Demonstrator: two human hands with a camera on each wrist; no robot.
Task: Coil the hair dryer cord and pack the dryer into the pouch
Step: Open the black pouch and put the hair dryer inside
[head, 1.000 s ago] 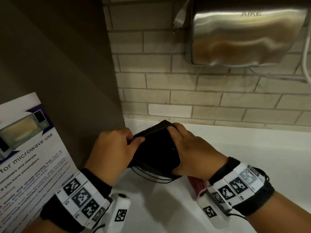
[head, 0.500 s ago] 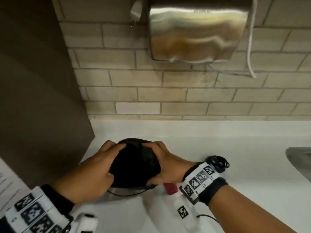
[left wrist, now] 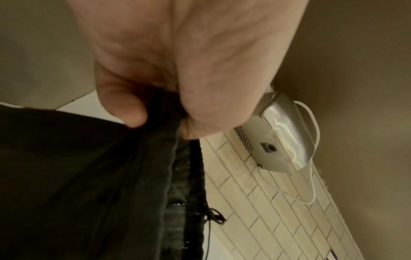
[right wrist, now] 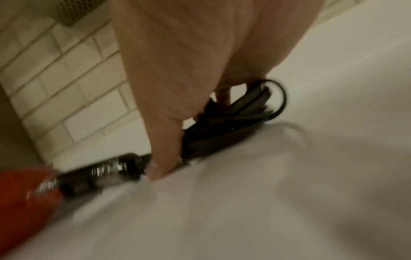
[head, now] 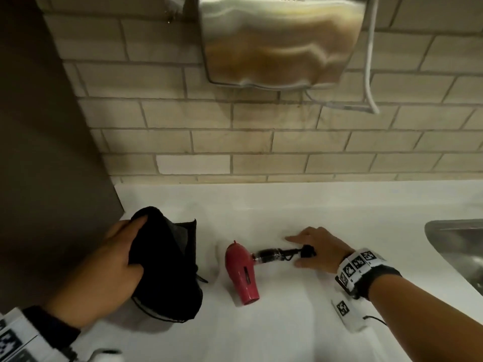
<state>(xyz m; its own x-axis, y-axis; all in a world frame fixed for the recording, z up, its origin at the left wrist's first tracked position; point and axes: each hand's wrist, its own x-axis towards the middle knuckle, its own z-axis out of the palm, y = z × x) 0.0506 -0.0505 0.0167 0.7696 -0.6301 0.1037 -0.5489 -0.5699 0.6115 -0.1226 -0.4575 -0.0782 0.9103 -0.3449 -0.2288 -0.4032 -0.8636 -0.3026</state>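
Note:
A red hair dryer point(head: 241, 273) lies on the white counter point(head: 287, 330), nozzle toward me. Its black handle point(head: 269, 256) points right to the coiled black cord point(head: 308, 250). My right hand point(head: 294, 252) arches over that coil, with the thumb on one side and the fingers on the other. In the blurred right wrist view the thumb tip point(right wrist: 160, 171) touches the counter beside the coiled cord point(right wrist: 229, 121). At the left, my left hand point(head: 138, 244) grips the black drawstring pouch point(head: 167, 265) by its upper edge. The left wrist view shows the pouch fabric point(left wrist: 89, 176) pinched by my left hand point(left wrist: 160, 117).
A steel hand dryer point(head: 279, 43) hangs on the brick wall above, with a white cable point(head: 369, 61) beside it. A steel sink point(head: 457, 246) is set into the counter at the right. A dark brown panel point(head: 39, 152) closes off the left side.
My right hand has let go of the pouch and moved right onto the coiled cord. The left hand keeps the pouch and has shifted it left, uncovering the red dryer.

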